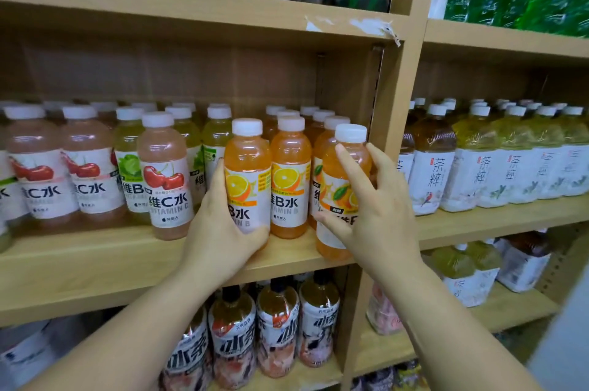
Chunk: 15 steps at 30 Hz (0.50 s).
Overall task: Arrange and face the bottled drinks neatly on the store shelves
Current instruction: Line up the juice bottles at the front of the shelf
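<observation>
Your left hand (220, 231) wraps the orange bottle (247, 167) low; your right hand (376, 212) clasps the end bottle (339, 189). Full, slick plastic, probably hefty: grip at the label.

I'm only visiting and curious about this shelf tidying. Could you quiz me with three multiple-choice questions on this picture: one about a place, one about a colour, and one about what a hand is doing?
1. Where is the right orange bottle, the one in the right hand?
A. in a basket
B. beside the upright post
C. on the floor

2. What colour is the cap of the left orange bottle?
A. white
B. red
C. green

3. What is the left hand doing?
A. hanging free
B. pointing upward
C. gripping the left orange bottle

Answers:
1 B, as it stands at the row's right end, next to the post.
2 A, as the cap is plain white.
3 C, as thumb and fingers wrap round the bottle's lower part.
</observation>
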### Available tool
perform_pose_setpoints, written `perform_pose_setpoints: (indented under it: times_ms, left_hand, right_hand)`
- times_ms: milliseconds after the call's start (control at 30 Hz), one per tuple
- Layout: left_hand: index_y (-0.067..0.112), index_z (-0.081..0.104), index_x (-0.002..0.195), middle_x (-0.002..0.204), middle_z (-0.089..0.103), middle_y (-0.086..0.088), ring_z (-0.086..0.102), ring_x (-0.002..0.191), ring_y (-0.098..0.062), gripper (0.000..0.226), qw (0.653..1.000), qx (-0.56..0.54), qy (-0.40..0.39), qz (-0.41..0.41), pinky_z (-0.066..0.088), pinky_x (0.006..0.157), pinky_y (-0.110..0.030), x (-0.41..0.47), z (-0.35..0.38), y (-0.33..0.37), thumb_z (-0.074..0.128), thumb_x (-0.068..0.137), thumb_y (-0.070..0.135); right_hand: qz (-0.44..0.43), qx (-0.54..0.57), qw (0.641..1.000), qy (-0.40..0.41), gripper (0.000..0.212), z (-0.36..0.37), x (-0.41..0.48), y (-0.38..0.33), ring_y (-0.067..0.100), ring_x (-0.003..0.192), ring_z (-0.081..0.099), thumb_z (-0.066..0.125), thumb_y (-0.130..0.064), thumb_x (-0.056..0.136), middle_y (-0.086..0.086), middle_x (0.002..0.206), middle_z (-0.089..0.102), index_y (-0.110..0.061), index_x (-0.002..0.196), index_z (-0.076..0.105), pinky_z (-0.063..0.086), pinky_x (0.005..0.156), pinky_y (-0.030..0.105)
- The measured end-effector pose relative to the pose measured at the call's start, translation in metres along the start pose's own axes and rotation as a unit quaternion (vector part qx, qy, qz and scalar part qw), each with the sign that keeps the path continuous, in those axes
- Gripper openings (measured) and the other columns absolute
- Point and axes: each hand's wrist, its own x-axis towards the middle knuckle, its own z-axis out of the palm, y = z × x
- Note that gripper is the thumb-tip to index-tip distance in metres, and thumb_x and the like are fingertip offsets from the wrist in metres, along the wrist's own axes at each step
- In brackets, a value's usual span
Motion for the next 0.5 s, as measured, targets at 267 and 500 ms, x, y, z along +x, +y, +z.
perform_pose_setpoints:
  times_ms: [267, 500]
  left_hand:
    - [0.044, 0.006, 0.157, 0.141, 0.052, 0.003, 0.057, 0.123, -0.023, 0.123, 0.999, 0.021, 0.025, -0.012, 0.052, 0.099, -0.048, -0.001, 0.003, 0.005, 0.086, 0.064, 0.037]
    - [0.031, 0.029, 0.142, 0.128, 0.056, 0.001, 0.059, 0.115, -0.023, 0.095, 0.999, 0.033, -0.008, -0.034, 0.054, 0.088, -0.042, 0.021, 0.009, 0.003, 0.084, 0.066, 0.04]
  right_hand:
    - [0.047, 0.061, 0.997, -0.032, 0.105, 0.005, -0.004, -0.003, 0.022, 0.132, 0.048, 0.08, -0.048, 0.082, 0.003, 0.148, 0.04, -0.055, 0.155, 0.005, 0.055, 0.096, 0.042]
    - [0.038, 0.112, 0.992, -0.05, 0.099, 0.002, -0.001, -0.003, 0.018, 0.133, 0.048, 0.082, -0.042, 0.082, -0.003, 0.147, 0.041, -0.056, 0.153, 0.013, 0.055, 0.097, 0.041]
